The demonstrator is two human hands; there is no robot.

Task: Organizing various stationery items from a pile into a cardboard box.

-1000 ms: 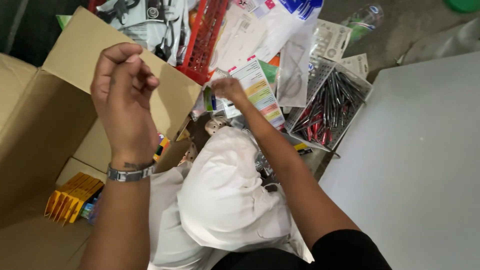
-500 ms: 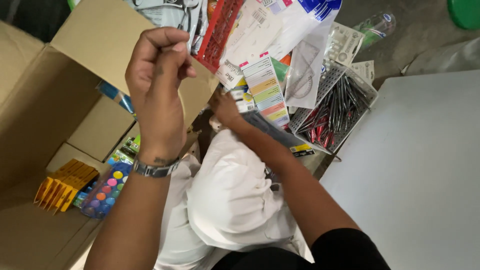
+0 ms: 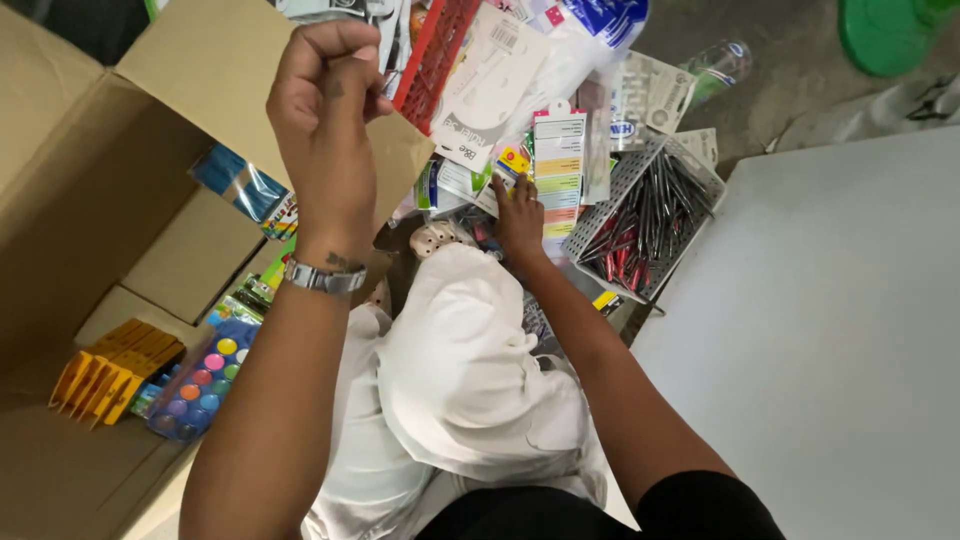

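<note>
The left hand [image 3: 325,120] is raised with its grip curled nearly closed, fingertips pinched together, though whether anything sits between them cannot be told; it hovers in front of the open flap of the cardboard box [image 3: 90,200]. The right hand [image 3: 520,215] reaches forward, fingers loosely bent, touching the lower edge of a colour-striped card pack [image 3: 560,170]. Just right of it stands a grey mesh basket of pens [image 3: 645,220]; a paint palette [image 3: 205,375] lies inside the box.

Open cardboard box [image 3: 90,210] at left held orange clips [image 3: 105,370] and a paint palette [image 3: 200,385]. Mesh basket [image 3: 625,185] of pens [image 3: 650,215] sat beside a white tabletop [image 3: 830,330]. Green stool [image 3: 885,35] top right.
</note>
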